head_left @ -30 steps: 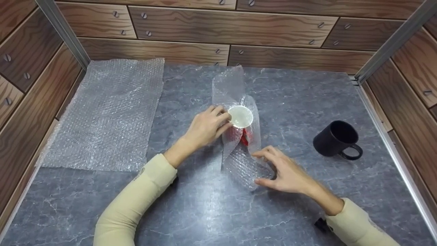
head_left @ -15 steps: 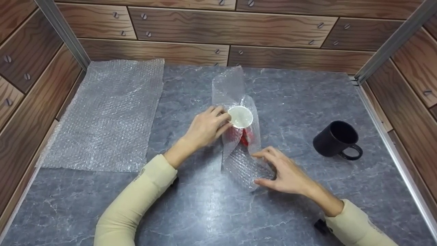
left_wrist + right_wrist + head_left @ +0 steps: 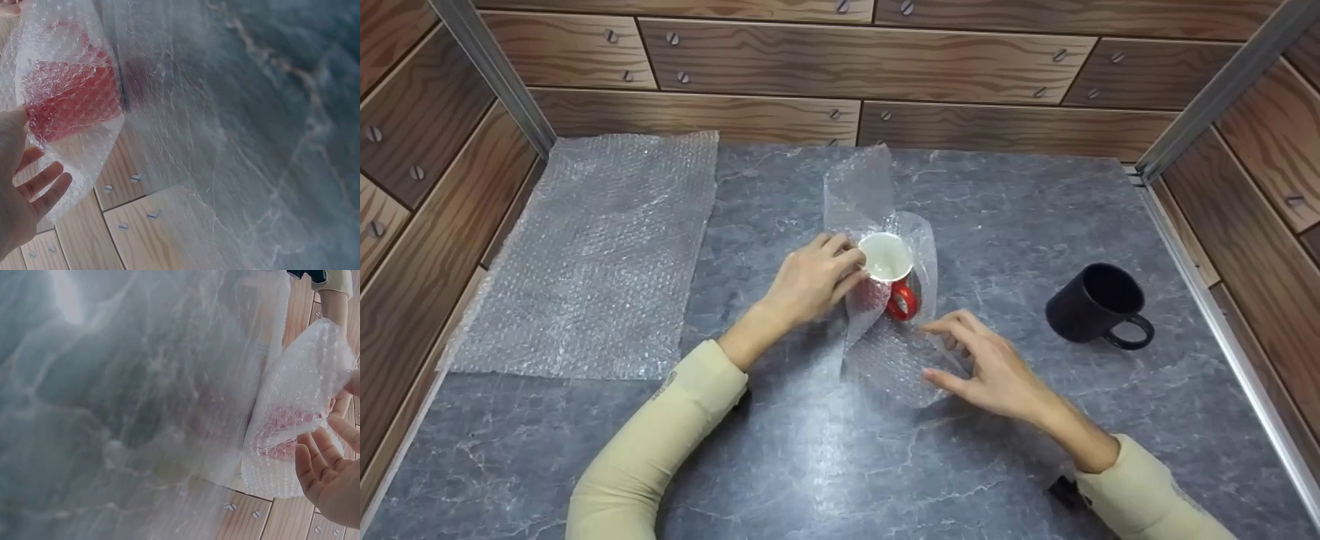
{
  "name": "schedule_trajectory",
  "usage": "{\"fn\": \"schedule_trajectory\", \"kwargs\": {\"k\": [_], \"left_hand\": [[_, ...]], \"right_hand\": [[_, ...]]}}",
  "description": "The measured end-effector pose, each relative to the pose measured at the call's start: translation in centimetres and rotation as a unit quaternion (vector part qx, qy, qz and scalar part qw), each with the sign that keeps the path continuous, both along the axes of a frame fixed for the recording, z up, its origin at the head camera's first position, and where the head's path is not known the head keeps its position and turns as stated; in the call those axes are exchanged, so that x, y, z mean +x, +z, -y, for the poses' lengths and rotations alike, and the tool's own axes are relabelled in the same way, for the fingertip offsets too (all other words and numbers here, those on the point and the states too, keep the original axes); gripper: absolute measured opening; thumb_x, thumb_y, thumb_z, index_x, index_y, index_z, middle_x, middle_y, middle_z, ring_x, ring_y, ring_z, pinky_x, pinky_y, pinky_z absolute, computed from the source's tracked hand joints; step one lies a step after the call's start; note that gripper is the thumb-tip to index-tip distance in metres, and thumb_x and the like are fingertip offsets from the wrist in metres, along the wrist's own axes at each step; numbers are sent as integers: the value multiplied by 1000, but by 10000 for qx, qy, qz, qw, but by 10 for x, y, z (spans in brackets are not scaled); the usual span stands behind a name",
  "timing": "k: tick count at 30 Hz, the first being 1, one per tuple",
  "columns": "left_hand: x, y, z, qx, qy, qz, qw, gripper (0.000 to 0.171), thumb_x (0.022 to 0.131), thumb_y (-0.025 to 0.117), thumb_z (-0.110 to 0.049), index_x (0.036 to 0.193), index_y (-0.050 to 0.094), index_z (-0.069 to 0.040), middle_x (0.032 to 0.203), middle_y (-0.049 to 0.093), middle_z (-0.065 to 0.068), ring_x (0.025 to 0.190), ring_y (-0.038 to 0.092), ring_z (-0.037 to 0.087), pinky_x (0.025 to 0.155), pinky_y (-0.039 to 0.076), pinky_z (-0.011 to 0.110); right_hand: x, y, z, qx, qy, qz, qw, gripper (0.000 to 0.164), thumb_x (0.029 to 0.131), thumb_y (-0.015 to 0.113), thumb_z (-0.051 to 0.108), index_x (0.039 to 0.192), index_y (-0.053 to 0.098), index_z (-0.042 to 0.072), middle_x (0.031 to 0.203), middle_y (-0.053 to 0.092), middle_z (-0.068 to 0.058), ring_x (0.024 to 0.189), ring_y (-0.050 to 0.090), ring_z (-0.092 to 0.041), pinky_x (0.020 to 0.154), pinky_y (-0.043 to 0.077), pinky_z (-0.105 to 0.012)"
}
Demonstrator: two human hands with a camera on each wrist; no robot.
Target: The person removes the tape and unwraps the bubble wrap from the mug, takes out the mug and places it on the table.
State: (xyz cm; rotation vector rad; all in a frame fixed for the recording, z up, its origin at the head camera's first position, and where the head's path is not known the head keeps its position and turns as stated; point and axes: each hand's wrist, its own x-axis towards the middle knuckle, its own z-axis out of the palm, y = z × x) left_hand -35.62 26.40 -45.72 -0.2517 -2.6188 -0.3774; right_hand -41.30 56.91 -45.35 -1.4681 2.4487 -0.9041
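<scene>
A red mug with a white inside stands upright in the middle of the table, with bubble wrap round its sides. Its handle shows in a gap of the wrap, towards me. My left hand grips the wrapped mug at the left of its rim, its other fingers loose in the left wrist view. At the near right edge of the wrap, my right hand has thumb and fingers spread apart, fingertips touching or very near the loose flap. The right wrist view shows that hand beside the flap, fingers loosely bent.
To the right stands a black mug, its handle pointing right. A flat bubble wrap sheet lies on the left of the grey marbled table. Wood-patterned walls and metal rails bound the table.
The wrap's right flap has shifted outward to the right, so the red handle shows more. My right hand has moved slightly away from me. The left hand stays at the rim.
</scene>
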Motion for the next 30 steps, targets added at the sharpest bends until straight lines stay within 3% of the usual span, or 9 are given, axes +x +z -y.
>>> {"fn": "schedule_trajectory", "kwargs": {"k": [7,19,30], "left_hand": [[0,0,0,-27,-2,25,10000,26,106,61,-40,111,72,-17,116,71,5,106,68,25,81,65,39],[0,0,0,-50,-38,-37,10000,26,106,61,-40,111,72,-17,114,70,4,103,67,25,78,65,38],[0,0,0,-3,-48,-27,10000,25,106,61,-39,110,72,-17,112,71,4,103,67,24,77,64,38]], "right_hand": [[-3,2,4,-167,2,-205,9997,56,85,89,23,135,67,15,121,67,-6,93,65,-15,75,59,-28],[-12,10,13,-303,-63,-250,9992,51,87,87,22,134,69,17,121,68,-7,95,67,-24,73,62,-37],[-22,14,17,-645,-170,-490,9966,48,85,89,18,130,71,14,120,69,-4,93,64,-18,74,56,-24]]}}
